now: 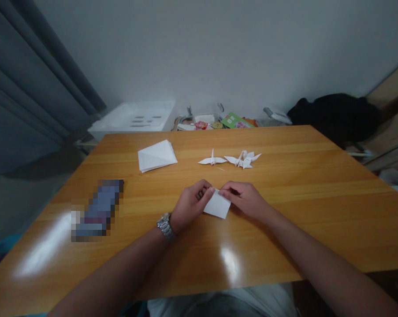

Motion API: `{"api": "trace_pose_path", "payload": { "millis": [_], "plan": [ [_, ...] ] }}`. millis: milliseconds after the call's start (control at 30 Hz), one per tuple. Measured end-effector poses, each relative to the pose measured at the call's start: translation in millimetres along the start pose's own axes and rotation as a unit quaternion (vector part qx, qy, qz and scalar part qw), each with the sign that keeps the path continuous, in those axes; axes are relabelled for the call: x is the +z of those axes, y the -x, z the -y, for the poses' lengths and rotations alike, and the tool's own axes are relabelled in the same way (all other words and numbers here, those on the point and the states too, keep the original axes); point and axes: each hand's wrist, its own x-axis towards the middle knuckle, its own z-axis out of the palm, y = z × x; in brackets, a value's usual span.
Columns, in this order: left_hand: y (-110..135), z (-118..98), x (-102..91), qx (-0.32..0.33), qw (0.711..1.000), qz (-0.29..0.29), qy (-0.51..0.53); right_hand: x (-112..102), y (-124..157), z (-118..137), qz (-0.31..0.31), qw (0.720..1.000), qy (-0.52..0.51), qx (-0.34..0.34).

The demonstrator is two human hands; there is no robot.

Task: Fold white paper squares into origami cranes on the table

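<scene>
A small white square of paper (pixel 218 205) is held between both hands, just above or on the wooden table, which of the two I cannot tell. My left hand (pixel 194 200), with a metal watch (pixel 166 226) on its wrist, pinches the paper's upper left edge between thumb and fingers. At the upper right edge, my right hand (pixel 241 197) is closed on the same sheet. Beyond the hands sit folded paper cranes: one (pixel 212 159) with wings spread, and a cluster (pixel 243 159) touching or overlapping to its right.
A stack of white paper (pixel 157 156) lies at the back left of the table (pixel 301 176). Nearer on the left is a pixelated dark, phone-like object (pixel 101 209). Behind the table's far edge are a white plastic tray (pixel 146 115), a green booklet (pixel 236 120) and a black cloth (pixel 334 115).
</scene>
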Motion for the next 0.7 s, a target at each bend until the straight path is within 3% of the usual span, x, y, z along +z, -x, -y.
{"api": "trace_pose_path", "payload": {
  "millis": [200, 433, 600, 700],
  "plan": [
    [-1, -1, 0.2, -0.007, 0.999, 0.002, -0.036, 1, 0, -6, 0.026, 0.999, -0.036, -0.003],
    [-5, 3, -3.6, -0.024, 0.998, -0.04, -0.051, -3, -2, -11, 0.043, 0.994, -0.097, 0.034],
    [-5, 7, -3.9, -0.029, 0.997, -0.009, -0.076, -4, -3, -16, 0.025, 0.998, -0.044, 0.026],
    [-6, 11, -3.4, 0.0, 0.994, -0.006, -0.105, -7, -6, -23, 0.018, 1.0, -0.003, 0.02]
  ]
}}
